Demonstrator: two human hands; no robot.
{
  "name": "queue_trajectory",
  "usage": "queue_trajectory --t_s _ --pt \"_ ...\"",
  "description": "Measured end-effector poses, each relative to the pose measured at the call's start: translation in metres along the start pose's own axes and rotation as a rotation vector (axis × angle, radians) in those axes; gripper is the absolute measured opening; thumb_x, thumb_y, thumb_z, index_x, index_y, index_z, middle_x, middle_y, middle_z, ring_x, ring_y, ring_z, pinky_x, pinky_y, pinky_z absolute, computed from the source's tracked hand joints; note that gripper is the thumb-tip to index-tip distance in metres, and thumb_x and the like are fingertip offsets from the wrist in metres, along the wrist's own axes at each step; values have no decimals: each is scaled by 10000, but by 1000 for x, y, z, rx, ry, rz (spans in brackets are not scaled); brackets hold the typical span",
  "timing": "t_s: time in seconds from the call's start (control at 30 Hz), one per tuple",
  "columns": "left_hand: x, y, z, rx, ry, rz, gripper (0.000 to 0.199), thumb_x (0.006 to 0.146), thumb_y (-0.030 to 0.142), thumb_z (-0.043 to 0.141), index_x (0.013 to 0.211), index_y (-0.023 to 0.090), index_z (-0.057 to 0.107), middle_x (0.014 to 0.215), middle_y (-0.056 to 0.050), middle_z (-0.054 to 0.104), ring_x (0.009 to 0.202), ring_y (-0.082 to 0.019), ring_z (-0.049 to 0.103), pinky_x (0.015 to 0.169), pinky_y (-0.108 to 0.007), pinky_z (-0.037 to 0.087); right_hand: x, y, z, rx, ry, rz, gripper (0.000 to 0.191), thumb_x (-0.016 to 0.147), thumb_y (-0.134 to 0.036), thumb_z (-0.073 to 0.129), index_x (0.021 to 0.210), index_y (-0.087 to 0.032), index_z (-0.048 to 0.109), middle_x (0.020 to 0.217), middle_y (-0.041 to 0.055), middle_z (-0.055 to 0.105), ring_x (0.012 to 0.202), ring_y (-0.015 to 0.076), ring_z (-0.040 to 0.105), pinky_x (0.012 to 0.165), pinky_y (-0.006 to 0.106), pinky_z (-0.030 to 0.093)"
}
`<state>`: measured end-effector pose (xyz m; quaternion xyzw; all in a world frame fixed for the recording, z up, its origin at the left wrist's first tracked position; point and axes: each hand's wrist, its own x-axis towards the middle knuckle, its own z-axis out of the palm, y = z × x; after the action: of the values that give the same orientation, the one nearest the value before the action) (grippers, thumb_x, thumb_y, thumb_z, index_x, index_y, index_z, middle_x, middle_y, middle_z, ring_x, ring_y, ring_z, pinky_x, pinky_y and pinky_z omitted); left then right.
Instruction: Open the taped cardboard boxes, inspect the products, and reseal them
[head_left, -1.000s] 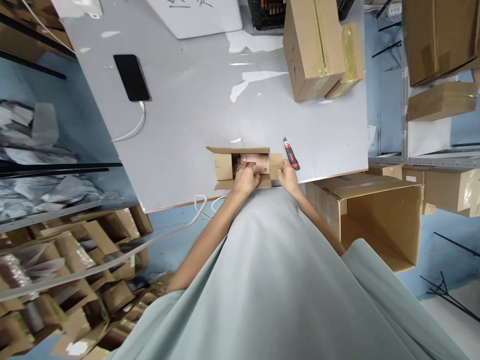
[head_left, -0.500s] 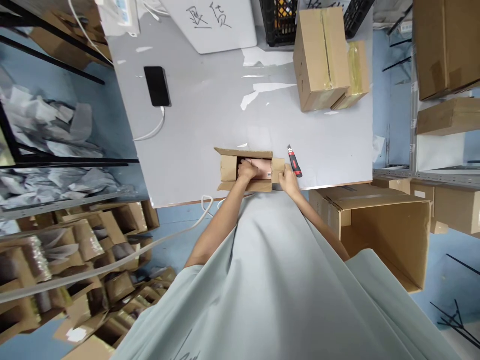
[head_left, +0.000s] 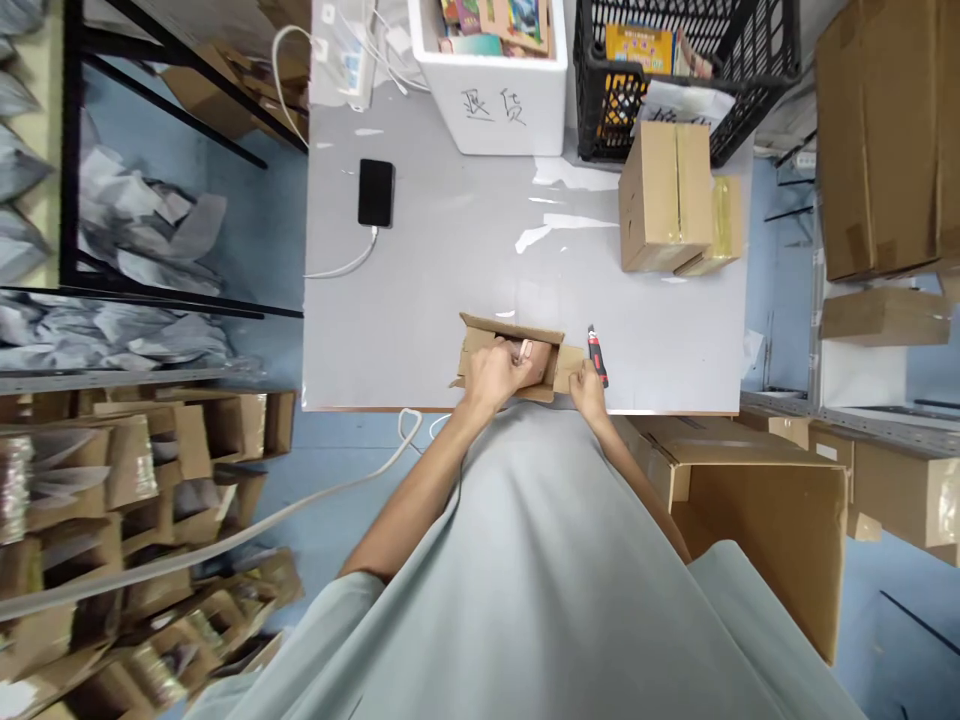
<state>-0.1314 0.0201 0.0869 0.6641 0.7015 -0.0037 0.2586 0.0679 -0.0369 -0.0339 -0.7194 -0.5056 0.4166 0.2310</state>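
A small open cardboard box [head_left: 475, 352] lies at the table's front edge with its flaps spread. My left hand [head_left: 495, 376] is over its opening, fingers closed on a pinkish item [head_left: 535, 364] that is tilted up inside the box. What part of the item lies deeper is hidden. My right hand [head_left: 588, 388] pinches the box's right flap [head_left: 568, 368]. Just beside the right hand, a red and black utility knife [head_left: 597, 358] rests on the table.
On the grey table [head_left: 435, 250] are a black phone [head_left: 376, 193] with a white cable, two taped boxes [head_left: 675, 200], a white bin [head_left: 510, 105] and a black crate [head_left: 615, 100] holding books. A large open carton [head_left: 765, 440] stands below the right edge.
The view has shifted, showing more of the bin and crate. My left hand has risen from inside the box, and the pinkish item is now tilted up. My right hand stays at the flap.
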Motion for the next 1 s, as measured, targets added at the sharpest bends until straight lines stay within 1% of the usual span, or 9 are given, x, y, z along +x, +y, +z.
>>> queue_trajectory --t_s 0.07,0.13,0.2,0.27,0.4,0.5,0.7,0.87,1.0 --pt "-6 -12 -23 -157 73 -50 165 923 340 727 909 230 850 1026 -97 868 1005 -332 808 894 -379 558 -8 -13 -6 -46 62 3 427 993 -209 484 1391 -148 625 1249 228 797 1176 369 755 1070 542 634" --pt "-10 -23 -45 -399 109 -106 151 839 358 723 804 234 802 878 -52 829 877 -279 768 813 -348 525 -20 -31 -13 -98 174 -130 575 1023 -239 493 1579 -109 562 1578 308 669 1500 395 635 1254 634 545" --pt "-12 -29 -63 -665 122 -152 179 768 392 700 699 230 731 747 -27 750 750 -225 682 718 -317 476 -34 -52 -20 -163 238 -353 636 1067 -298 534 1686 -153 520 1795 280 487 1725 389 415 1375 687 422" --pt "-12 -30 -77 -870 115 -173 222 710 431 685 616 231 664 649 -12 658 665 -185 580 638 -293 413 -46 -74 -24 -235 219 -516 610 1081 -350 624 1676 -228 576 1842 222 451 1782 395 325 1399 711 381" --pt "-13 -21 -96 -1076 79 -157 302 640 512 742 581 228 657 609 -9 617 630 -161 513 586 -267 365 -49 -111 -27 -281 234 -593 340 1115 -293 626 1411 -312 790 1632 193 676 1615 398 553 1326 714 448" --pt "-19 -16 -108 -1179 104 -96 387 623 587 791 594 221 670 642 -24 645 654 -164 538 599 -263 388 -39 -136 -31 -269 326 -631 338 1135 -250 549 1298 -327 834 1394 189 775 1336 363 705 1211 643 542" --pt "-33 -31 -134 -1296 150 -56 364 648 572 777 634 216 698 702 -38 668 679 -170 541 603 -271 380 -26 -175 -35 -358 446 -768 355 1109 -243 557 1385 -300 773 1479 196 725 1401 350 656 1207 614 545" --pt "-50 -52 -146 -1339 113 23 398 687 593 823 621 227 679 678 -32 642 687 -186 572 637 -294 433 -31 -191 -31 -245 469 -750 289 1139 -343 528 1221 -294 800 1362 197 787 1317 351 710 1174 610 555" --pt "-55 -71 -143 -1438 258 22 519 706 679 883 940 217 859 948 -90 809 908 -253 712 787 -329 565 -42 -213 -20 54 451 -606 328 1097 -527 597 1145 -273 800 1197 173 829 1128 333 739 1085 554 602"
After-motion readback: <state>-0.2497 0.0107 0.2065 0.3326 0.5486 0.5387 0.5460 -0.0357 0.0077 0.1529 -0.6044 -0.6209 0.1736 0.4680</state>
